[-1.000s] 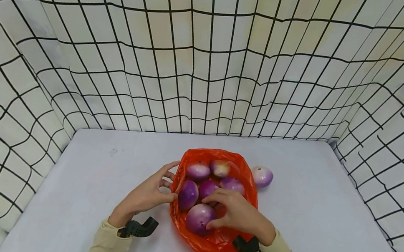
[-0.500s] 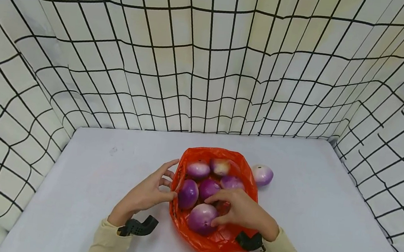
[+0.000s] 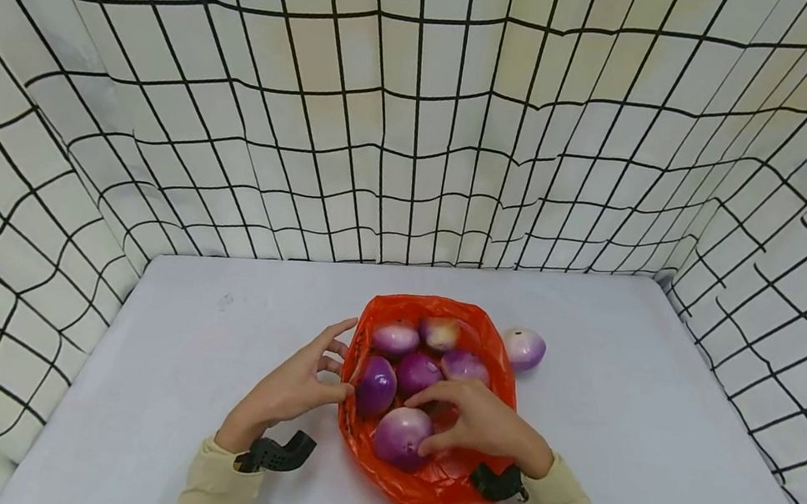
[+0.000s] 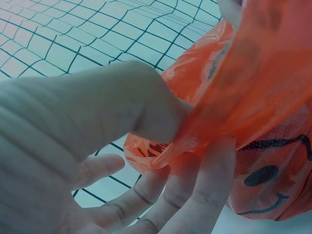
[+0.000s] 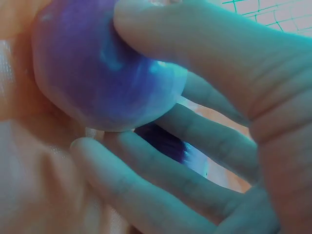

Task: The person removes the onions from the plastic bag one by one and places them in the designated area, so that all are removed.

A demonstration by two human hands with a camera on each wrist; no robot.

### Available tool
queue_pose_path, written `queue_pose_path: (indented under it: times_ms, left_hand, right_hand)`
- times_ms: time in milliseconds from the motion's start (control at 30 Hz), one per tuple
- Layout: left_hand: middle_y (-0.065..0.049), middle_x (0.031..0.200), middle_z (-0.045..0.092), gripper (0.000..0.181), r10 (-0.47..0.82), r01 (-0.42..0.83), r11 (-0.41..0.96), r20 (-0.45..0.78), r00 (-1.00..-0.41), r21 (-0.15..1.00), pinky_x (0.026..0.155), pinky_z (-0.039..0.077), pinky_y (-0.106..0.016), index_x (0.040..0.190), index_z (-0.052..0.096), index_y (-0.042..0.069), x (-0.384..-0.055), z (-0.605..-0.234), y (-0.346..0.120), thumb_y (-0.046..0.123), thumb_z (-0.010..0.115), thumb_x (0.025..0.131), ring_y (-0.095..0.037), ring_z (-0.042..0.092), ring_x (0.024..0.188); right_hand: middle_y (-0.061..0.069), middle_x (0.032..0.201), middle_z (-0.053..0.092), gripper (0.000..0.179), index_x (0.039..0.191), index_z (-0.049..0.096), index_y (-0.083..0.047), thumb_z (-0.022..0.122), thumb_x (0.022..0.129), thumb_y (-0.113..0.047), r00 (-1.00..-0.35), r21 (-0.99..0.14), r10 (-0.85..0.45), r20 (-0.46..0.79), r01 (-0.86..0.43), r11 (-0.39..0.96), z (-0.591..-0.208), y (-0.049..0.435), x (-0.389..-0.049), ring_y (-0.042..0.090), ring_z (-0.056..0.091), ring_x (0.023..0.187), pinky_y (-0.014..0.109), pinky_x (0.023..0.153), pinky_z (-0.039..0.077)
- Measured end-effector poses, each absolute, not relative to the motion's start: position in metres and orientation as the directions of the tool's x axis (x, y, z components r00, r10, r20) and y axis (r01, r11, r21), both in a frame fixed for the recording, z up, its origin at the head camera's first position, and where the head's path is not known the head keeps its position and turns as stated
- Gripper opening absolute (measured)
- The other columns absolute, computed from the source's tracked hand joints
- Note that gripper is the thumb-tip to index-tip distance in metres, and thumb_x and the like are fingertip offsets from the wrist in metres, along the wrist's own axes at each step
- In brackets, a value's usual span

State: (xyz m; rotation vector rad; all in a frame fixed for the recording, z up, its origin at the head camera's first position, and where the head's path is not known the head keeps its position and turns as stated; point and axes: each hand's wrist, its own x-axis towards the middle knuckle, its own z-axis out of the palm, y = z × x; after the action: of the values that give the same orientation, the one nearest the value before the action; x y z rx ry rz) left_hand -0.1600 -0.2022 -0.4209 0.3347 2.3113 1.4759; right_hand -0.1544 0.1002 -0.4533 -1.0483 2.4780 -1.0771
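Observation:
A red plastic bag [image 3: 419,498] stands wide at the mouth on the table, with several purple onions in it. My left hand [image 3: 292,385] pinches the bag's left rim; the left wrist view has the thumb inside the plastic and the fingers outside. My right hand [image 3: 481,423] reaches into the bag and grips the nearest, large onion [image 3: 400,438]. In the right wrist view the thumb lies on top of this onion [image 5: 107,73] and the fingers curve beneath it. Beside it sit a dark purple onion [image 3: 376,387] and another onion [image 3: 419,373].
One pale onion [image 3: 524,349] lies outside the bag, by its upper right side. The white table [image 3: 622,380] is bordered at the back and sides by white walls with a black grid [image 3: 415,161]. A dark wrist mount [image 3: 281,450] sits at each cuff.
The right hand has shifted slightly to the right over the past second, staying at the large onion, which has barely moved. The left hand keeps its place on the bag rim.

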Motion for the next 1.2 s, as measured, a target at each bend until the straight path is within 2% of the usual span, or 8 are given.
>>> queue_pose_path:
  times_ms: [367,700,800,1033,1200]
  left_hand:
    - [-0.022,0.141,0.047,0.092,0.394,-0.008,0.416,-0.188,-0.9,0.909,0.083,0.065,-0.041,0.164,0.024,0.019,-0.16,-0.421,-0.203,0.012,0.075,0.087,-0.027,0.062,0.116]
    - [-0.022,0.141,0.046,0.093,0.402,-0.005,0.395,-0.178,-0.898,0.919,0.083,0.065,-0.039,0.164,0.023,0.018,-0.159,-0.421,-0.203,0.011,0.075,0.088,-0.025,0.062,0.113]
    - [-0.022,0.141,0.046,0.092,0.402,-0.007,0.396,-0.179,-0.898,0.918,0.083,0.065,-0.039,0.164,0.023,0.019,-0.159,-0.422,-0.203,0.012,0.075,0.088,-0.025,0.062,0.114]
    - [-0.022,0.142,0.046,0.092,0.396,-0.013,0.402,-0.187,-0.899,0.915,0.083,0.065,-0.04,0.164,0.024,0.02,-0.159,-0.422,-0.203,0.012,0.075,0.088,-0.026,0.061,0.115]
    - [-0.02,0.14,0.047,0.093,0.374,-0.032,0.415,-0.203,-0.905,0.909,0.083,0.065,-0.038,0.164,0.025,0.023,-0.159,-0.424,-0.202,0.011,0.076,0.087,-0.025,0.062,0.114]
  right_hand:
    - [-0.012,0.118,0.075,0.045,0.119,0.074,-0.028,0.089,0.078,-0.04,-0.734,-0.748,-0.676,0.07,-0.486,0.451,-0.452,0.104,-0.155,0.006,0.064,0.106,0.025,0.093,0.057]
    - [-0.013,0.12,0.074,0.046,0.121,0.073,-0.034,0.088,0.079,-0.043,-0.754,-0.783,-0.65,0.096,-0.46,0.418,-0.449,0.11,-0.157,0.007,0.064,0.109,0.033,0.096,0.06]
    - [-0.01,0.121,0.074,0.046,0.122,0.073,-0.032,0.089,0.079,-0.041,-0.755,-0.799,-0.644,0.118,-0.457,0.39,-0.448,0.112,-0.158,0.008,0.066,0.109,0.036,0.094,0.062]
    - [0.005,0.122,0.071,0.048,0.125,0.072,-0.021,0.09,0.08,-0.025,-0.761,-0.894,-0.638,0.116,-0.361,0.267,-0.446,0.117,-0.157,0.011,0.073,0.104,0.03,0.08,0.064]
    - [0.012,0.124,0.069,0.048,0.126,0.071,-0.015,0.088,0.081,-0.018,-0.756,-0.922,-0.641,0.131,-0.331,0.202,-0.445,0.12,-0.158,0.015,0.074,0.106,0.031,0.081,0.065]
